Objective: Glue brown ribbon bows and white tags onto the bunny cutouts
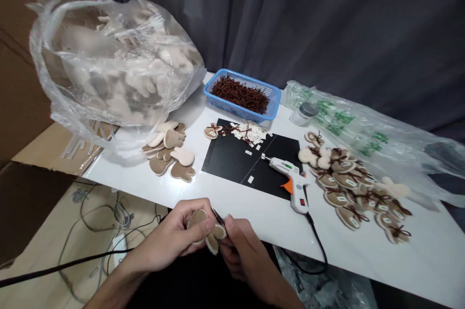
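Note:
My left hand (174, 241) is closed around a tan, rabbit-shaped felt piece (206, 232), held just off the near edge of the white table (254, 217). My right hand (240, 246) pinches the same piece from the right, and a thin dark strand shows at its fingertips. A white hot glue gun (293, 183) with an orange trigger lies on the table ahead, partly on a black mat (236, 159). Small white labels (250, 133) and brown bows lie at the mat's far edge.
A blue basket (274, 100) of brown bows stands at the back. A large clear bag (109, 67) of felt shapes sits at the left, with loose rabbit pieces (170, 154) beside it. Several finished pieces (356, 193) lie at the right, by a small jar (304, 113) and plastic bags (381, 139).

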{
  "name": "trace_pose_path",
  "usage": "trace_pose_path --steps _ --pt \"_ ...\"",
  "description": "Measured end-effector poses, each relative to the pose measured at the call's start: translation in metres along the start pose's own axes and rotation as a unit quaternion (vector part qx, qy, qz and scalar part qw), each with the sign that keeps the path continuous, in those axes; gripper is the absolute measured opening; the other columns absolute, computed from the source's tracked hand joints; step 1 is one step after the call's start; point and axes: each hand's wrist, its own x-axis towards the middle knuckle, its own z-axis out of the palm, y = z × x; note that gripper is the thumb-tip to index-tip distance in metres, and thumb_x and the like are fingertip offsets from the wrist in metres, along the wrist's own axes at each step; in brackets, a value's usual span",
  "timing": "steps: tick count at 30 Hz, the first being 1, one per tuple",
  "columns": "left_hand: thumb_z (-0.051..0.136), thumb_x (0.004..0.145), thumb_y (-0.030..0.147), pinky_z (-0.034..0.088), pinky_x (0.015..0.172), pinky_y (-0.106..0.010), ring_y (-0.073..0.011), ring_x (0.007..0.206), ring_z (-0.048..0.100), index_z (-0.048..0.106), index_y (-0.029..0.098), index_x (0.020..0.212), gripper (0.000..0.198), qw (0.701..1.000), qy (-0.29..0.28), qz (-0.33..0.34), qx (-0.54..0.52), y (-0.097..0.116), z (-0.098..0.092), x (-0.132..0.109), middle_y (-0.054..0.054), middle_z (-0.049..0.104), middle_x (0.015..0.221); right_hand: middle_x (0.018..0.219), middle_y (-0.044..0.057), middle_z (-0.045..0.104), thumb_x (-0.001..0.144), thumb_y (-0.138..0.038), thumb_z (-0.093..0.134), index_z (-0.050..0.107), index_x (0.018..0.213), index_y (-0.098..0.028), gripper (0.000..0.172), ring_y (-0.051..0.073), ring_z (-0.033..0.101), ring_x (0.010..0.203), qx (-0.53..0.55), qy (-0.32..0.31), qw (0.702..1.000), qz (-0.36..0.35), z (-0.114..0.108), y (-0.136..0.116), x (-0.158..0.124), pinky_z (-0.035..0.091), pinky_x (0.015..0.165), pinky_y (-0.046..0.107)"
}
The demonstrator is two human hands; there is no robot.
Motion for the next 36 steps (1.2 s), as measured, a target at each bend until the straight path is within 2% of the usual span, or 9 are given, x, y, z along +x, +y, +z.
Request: trace_pose_path --steps 7,11,15,18,21,27,30,33,36 --pt "0.069 0.102 0.061 0.016 0.043 -0.019 -0.0052 0.045 0.026 0.054 0.02 0.085 0.046 1.0 -0.016 0.017 0.007 0.0 0.0 0.0 0.012 0.035 0.052 0.062 -0.011 0.033 0.084 -0.102 0.048 0.046 0.086 -0.026 0.076 0.009 0.025 0.053 -0.044 0.04 0.998 -0.012 0.001 0.008 -0.001 0.023 0.048 0.024" --pt "0.07 0.101 0.061 0.016 0.043 -0.018 -0.0046 0.046 0.027 0.054 0.02 0.084 0.047 1.0 -0.01 0.023 0.0 0.0 0.001 0.0 0.011 0.037 0.055 0.069 -0.004 0.044 0.101 -0.088 0.036 0.045 0.077 -0.026 0.067 0.014 0.04 0.062 -0.169 0.079 0.975 -0.123 -0.001 0.0 0.0 0.035 0.057 0.028" --pt "0.069 0.102 0.06 0.018 0.041 -0.017 -0.0041 0.044 0.027 0.053 0.02 0.085 0.046 1.0 -0.001 0.027 -0.006 0.001 0.002 -0.001 0.011 0.04 0.054 0.061 -0.005 0.043 0.11 -0.063 0.04 0.041 0.072 -0.026 0.053 0.015 0.041 0.057 -0.37 0.181 0.884 -0.222 -0.02 -0.014 0.01 0.03 0.058 0.029" --pt "0.07 0.101 0.062 0.021 0.038 -0.016 -0.0036 0.041 0.027 0.054 0.021 0.088 0.046 1.0 0.011 0.019 -0.015 0.002 0.004 0.0 0.011 0.042 0.054 0.06 -0.003 0.048 0.11 -0.053 0.045 0.051 0.077 -0.025 0.044 0.016 0.043 0.053 -0.508 0.318 0.765 -0.237 -0.042 -0.018 0.021 0.021 0.056 0.031" --pt "0.068 0.102 0.062 0.022 0.036 -0.015 -0.0023 0.037 0.03 0.056 0.02 0.089 0.045 0.999 0.036 0.028 -0.003 0.001 0.008 0.005 0.009 0.048 0.057 0.065 0.002 0.056 0.114 -0.046 0.043 0.06 0.084 -0.024 0.041 0.02 0.051 0.058 -0.599 0.377 0.66 -0.252 -0.059 -0.016 0.031 0.022 0.056 0.032" --pt "0.069 0.099 0.066 0.032 0.036 -0.016 -0.0084 0.036 0.057 0.057 0.021 0.096 0.047 0.99 0.122 0.07 -0.01 -0.009 0.013 0.028 0.003 0.068 0.071 0.093 0.014 0.068 0.115 -0.043 0.043 0.068 0.105 -0.019 0.036 0.031 0.058 0.089 -0.621 0.421 0.572 -0.333 -0.063 -0.008 0.044 0.05 0.079 0.041" --pt "0.073 0.097 0.065 0.051 0.049 -0.02 -0.0163 0.058 0.075 0.062 0.019 0.096 0.046 0.984 0.148 0.102 -0.005 -0.01 0.012 0.038 -0.002 0.074 0.082 0.121 0.022 0.067 0.111 -0.041 0.051 0.067 0.129 -0.016 0.035 0.036 0.061 0.103 -0.568 0.413 0.61 -0.368 -0.054 -0.006 0.041 0.054 0.091 0.052" --pt "0.074 0.097 0.062 0.051 0.054 -0.02 -0.0141 0.058 0.07 0.065 0.019 0.096 0.045 0.981 0.153 0.12 0.008 -0.008 0.012 0.043 0.0 0.069 0.071 0.127 0.016 0.07 0.101 -0.034 0.066 0.061 0.141 -0.023 0.042 0.031 0.068 0.109 -0.419 0.288 0.767 -0.392 -0.037 -0.005 0.032 0.06 0.094 0.048" --pt "0.077 0.095 0.062 0.036 0.044 -0.017 -0.0065 0.046 0.048 0.066 0.018 0.091 0.046 0.976 0.175 0.13 0.011 -0.006 0.015 0.047 0.006 0.056 0.062 0.093 0.002 0.074 0.091 -0.035 0.078 0.059 0.132 -0.025 0.046 0.022 0.073 0.082 -0.188 0.169 0.92 -0.3 -0.019 -0.005 0.03 0.065 0.077 0.036"
